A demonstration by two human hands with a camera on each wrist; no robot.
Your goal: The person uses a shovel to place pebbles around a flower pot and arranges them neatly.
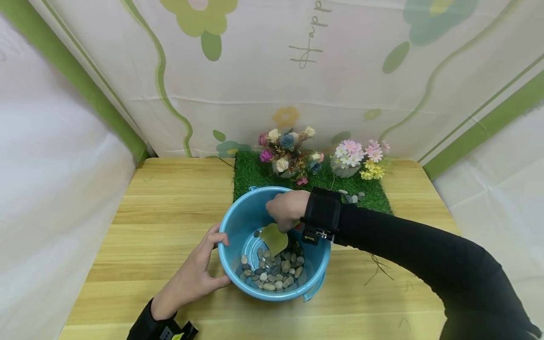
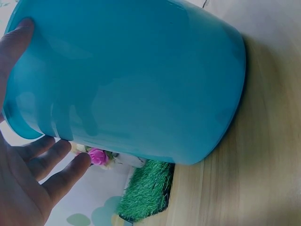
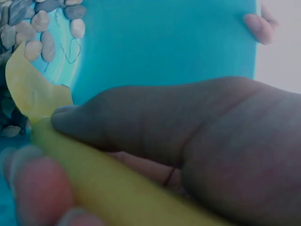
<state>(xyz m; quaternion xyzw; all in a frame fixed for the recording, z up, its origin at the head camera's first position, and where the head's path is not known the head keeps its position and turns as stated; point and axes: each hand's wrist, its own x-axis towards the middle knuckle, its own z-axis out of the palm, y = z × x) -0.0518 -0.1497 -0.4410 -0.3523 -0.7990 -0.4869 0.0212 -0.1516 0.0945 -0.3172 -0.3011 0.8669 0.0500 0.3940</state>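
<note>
A blue bucket point(image 1: 244, 217) stands on the table, and pebbles point(image 1: 274, 271) cover part of its bottom. My left hand point(image 1: 191, 274) holds its left side, a finger hooked over the rim and the thumb against the outer wall. Other fingers of that hand point(image 2: 28, 183) spread beside the bucket point(image 2: 141, 80) in the left wrist view. Reaching inside from the right, my right hand point(image 1: 288, 208) grips the handle of a small yellow shovel point(image 1: 274, 238). The shovel's blade point(image 3: 35, 87) is down by the pebbles point(image 3: 40, 21); whether it carries any is hidden.
Behind the bucket lies a green artificial grass mat point(image 1: 246, 172). On it stand a pot of mixed roses point(image 1: 286, 141) and a grey pot of pink, white and yellow flowers point(image 1: 346, 167). Several loose stones point(image 1: 352, 197) lie at its front right. A printed curtain point(image 1: 255, 80) hangs behind.
</note>
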